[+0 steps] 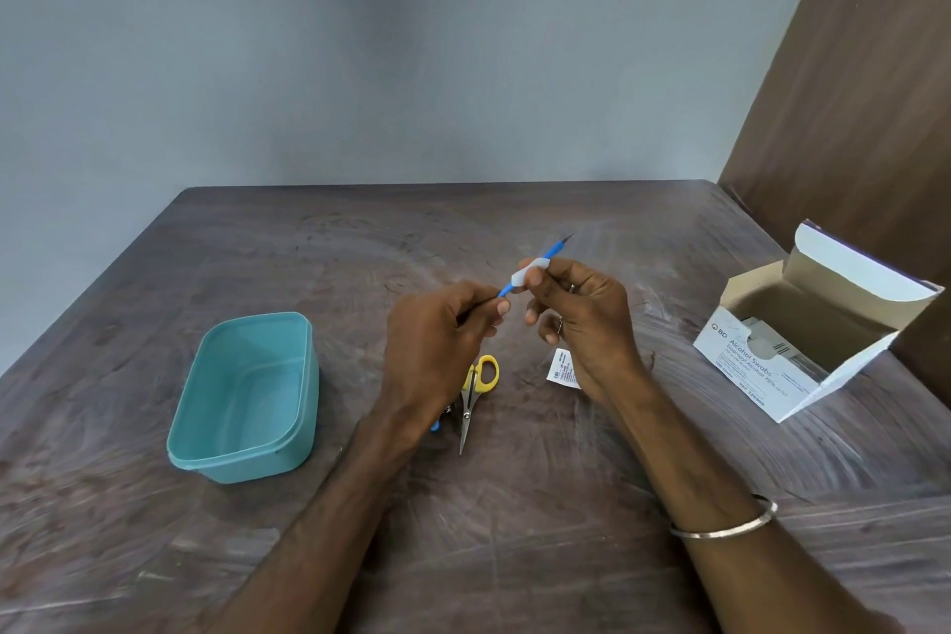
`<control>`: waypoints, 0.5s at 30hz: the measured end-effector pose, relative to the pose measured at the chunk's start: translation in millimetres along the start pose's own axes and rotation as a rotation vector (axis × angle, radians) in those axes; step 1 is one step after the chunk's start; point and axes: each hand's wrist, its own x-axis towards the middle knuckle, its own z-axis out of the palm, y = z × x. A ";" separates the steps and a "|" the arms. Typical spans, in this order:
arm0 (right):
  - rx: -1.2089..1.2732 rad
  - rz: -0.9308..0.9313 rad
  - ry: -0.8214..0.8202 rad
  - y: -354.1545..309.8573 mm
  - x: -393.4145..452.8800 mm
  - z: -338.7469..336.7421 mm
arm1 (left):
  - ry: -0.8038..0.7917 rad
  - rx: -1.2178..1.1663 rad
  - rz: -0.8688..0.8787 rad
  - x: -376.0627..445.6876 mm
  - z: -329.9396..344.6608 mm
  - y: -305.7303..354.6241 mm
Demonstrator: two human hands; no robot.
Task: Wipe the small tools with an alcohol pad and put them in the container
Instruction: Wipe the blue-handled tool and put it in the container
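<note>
The left grip [442, 324] pinched the lower end of the blue tool [553, 250] at centre frame, above the surface [514, 505]; the right grip [576, 309] pressed the folded alcohol pad [525, 273] round its shaft. The tool looked light, thin and stiff, its dark tip pointed, so holding the handle and wiping toward the tip seemed safest. The damp pad was soft and might slip. The teal container [206, 463] stood open at lower left; yellow-handled scissors [476, 389] lay beneath the hands.
</note>
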 end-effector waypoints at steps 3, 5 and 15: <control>-0.002 0.005 -0.001 0.3 -0.6 0.7 | 0.020 0.008 0.004 -0.2 1.0 -0.9; -0.002 0.007 -0.007 1.0 -0.6 0.8 | 0.025 -0.001 -0.021 -0.7 1.8 0.0; -0.043 0.023 -0.069 5.0 -3.4 5.4 | 0.035 -0.064 -0.120 -1.0 1.6 2.9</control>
